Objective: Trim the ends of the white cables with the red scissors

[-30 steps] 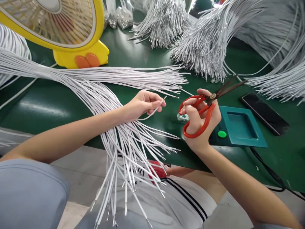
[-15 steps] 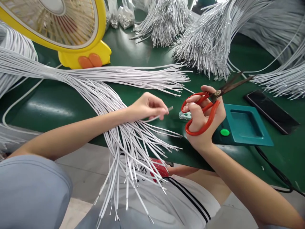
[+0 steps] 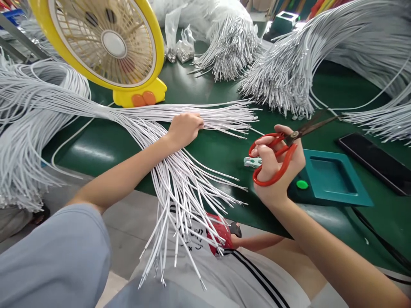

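Observation:
My left hand (image 3: 185,130) lies over the near edge of the upper bundle of white wires (image 3: 227,115), fingers curled against it. Whatever is between the fingertips is hidden. Below that forearm, a second fan of white wires (image 3: 180,184) hangs over the table edge, bare metal showing at the ends. My right hand (image 3: 278,169) holds red-handled scissors (image 3: 293,135), fingers through the loops. Their dark blades point up and right, a little apart. A small pale plastic piece (image 3: 252,162) shows beside the right hand's handles.
A yellow fan (image 3: 139,97) stands at the back left. Thick wire bundles (image 3: 279,81) lie along the far side, near bags of metal parts (image 3: 185,49). Right of the scissors are a teal device with a square recess (image 3: 334,175) and a black phone (image 3: 379,162).
My left hand has moved up and left from the lower wires to the upper bundle; the single wire it pinched is out of sight. The scissors stay in my right hand. The view has shifted.

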The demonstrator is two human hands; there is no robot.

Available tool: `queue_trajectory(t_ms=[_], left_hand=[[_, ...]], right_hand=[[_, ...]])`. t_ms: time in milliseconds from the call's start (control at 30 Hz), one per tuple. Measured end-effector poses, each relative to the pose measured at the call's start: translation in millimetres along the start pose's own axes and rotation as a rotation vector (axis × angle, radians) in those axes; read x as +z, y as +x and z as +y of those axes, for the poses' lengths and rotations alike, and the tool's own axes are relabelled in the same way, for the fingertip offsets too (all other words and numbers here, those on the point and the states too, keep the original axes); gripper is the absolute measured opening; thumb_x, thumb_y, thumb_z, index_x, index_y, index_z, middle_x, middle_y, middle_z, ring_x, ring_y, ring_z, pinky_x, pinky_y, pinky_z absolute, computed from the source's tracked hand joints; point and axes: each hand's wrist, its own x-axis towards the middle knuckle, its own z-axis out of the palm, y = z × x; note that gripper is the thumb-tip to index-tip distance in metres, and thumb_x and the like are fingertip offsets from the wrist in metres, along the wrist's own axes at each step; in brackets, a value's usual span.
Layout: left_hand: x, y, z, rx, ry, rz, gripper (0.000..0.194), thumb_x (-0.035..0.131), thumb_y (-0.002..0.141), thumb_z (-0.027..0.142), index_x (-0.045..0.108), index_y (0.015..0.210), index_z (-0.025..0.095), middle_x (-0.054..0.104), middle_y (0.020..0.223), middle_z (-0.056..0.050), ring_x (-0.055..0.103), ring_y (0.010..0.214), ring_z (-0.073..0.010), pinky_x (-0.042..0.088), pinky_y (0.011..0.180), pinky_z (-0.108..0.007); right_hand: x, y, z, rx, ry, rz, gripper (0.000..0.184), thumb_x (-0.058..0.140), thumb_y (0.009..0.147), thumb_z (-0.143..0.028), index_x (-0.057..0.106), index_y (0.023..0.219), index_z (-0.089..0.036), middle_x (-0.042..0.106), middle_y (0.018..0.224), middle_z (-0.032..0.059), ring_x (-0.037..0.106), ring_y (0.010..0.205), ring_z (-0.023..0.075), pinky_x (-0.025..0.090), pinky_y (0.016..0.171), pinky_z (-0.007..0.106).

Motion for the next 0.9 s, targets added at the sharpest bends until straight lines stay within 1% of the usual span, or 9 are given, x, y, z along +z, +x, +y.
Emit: queue_trajectory(t_ms=[133,300,400,500,600,667,733,833,900], left_hand=[[9.9,4,-6,0.035,0.051,-0.083,0.027,0.045,0.088,0.018,0.071,0.083,0.015,0.066,0.091,-0.009,0.062,0.09,-0.0231,0.041,0.065,-0.03],[13.6,2,-3,0.041,0.088,-0.098,0.024,0.042,0.087,0.012,0.065,0.089,0.011,0.064,0.094,-0.013,0.06,0.096,-0.026,0.042,0.072,-0.032],[10.5,2,-1,0.007,0.043,-0.067,0.024,0.04,0.086,0.01,0.062,0.095,0.009,0.065,0.088,-0.015,0.061,0.088,-0.0262,0.042,0.073,-0.034],[3.2,-3,5,0.011,-0.164,-0.02,0.023,0.041,0.09,0.02,0.062,0.098,0.013,0.066,0.077,-0.008,0.061,0.073,-0.022,0.041,0.067,-0.03],[-7.5,-15,21,0.273,-0.46,-0.064,0.028,0.041,0.093,0.029,0.064,0.09,0.014,0.067,0.078,-0.007,0.061,0.071,-0.0173,0.041,0.065,-0.026],[-15.3,-25,35,0.462,-0.687,-0.159,0.031,0.04,0.094,0.029,0.066,0.089,0.012,0.067,0.079,-0.009,0.059,0.069,-0.0142,0.042,0.063,-0.023],[-21.3,-34,46,0.564,-0.879,-0.282,0.029,0.042,0.093,0.026,0.067,0.087,0.012,0.066,0.075,-0.009,0.057,0.063,-0.0118,0.042,0.059,-0.021],[-21.3,-39,53,0.546,-1.052,-0.413,0.023,0.051,0.088,0.024,0.067,0.078,0.012,0.064,0.071,-0.008,0.053,0.058,-0.0101,0.04,0.053,-0.02],[-14.8,-36,51,0.454,-1.144,-0.406,0.021,0.056,0.085,0.026,0.067,0.075,0.011,0.064,0.071,-0.007,0.052,0.058,-0.0098,0.04,0.051,-0.02]], right_hand=[[0,0,1,0.012,-0.014,-0.015,0.029,0.059,0.076,-0.016,0.056,0.103,-0.027,0.059,0.074,-0.0033,0.053,0.06,0.0119,0.046,0.055,0.028],[-1,-1,2,0.011,0.001,-0.013,0.029,0.058,0.077,-0.015,0.057,0.103,-0.027,0.059,0.075,-0.0024,0.054,0.061,0.0126,0.046,0.054,0.028],[-1,0,2,0.009,-0.002,-0.005,0.029,0.058,0.077,-0.014,0.056,0.103,-0.026,0.059,0.075,-0.0019,0.054,0.062,0.0128,0.046,0.055,0.028],[-1,1,1,-0.019,-0.01,0.031,0.03,0.058,0.077,-0.013,0.055,0.105,-0.024,0.058,0.076,-0.0018,0.054,0.062,0.012,0.047,0.057,0.027],[-2,3,-1,-0.052,-0.027,0.075,0.031,0.057,0.078,-0.013,0.054,0.107,-0.024,0.057,0.076,-0.0022,0.053,0.061,0.0119,0.048,0.058,0.029],[-2,5,-1,-0.06,-0.032,0.099,0.032,0.056,0.078,-0.012,0.054,0.107,-0.026,0.056,0.076,-0.0022,0.053,0.06,0.0125,0.048,0.058,0.03],[-3,6,-1,-0.063,-0.023,0.108,0.032,0.055,0.077,-0.011,0.054,0.106,-0.027,0.056,0.076,-0.0022,0.052,0.059,0.0129,0.047,0.056,0.031],[-3,7,-1,-0.064,-0.01,0.1,0.032,0.054,0.076,-0.01,0.055,0.104,-0.026,0.056,0.075,-0.0027,0.052,0.058,0.0119,0.047,0.056,0.029],[-2,6,0,-0.049,-0.019,0.09,0.032,0.054,0.076,-0.01,0.054,0.104,-0.025,0.057,0.074,-0.0028,0.051,0.056,0.0111,0.046,0.054,0.028]])
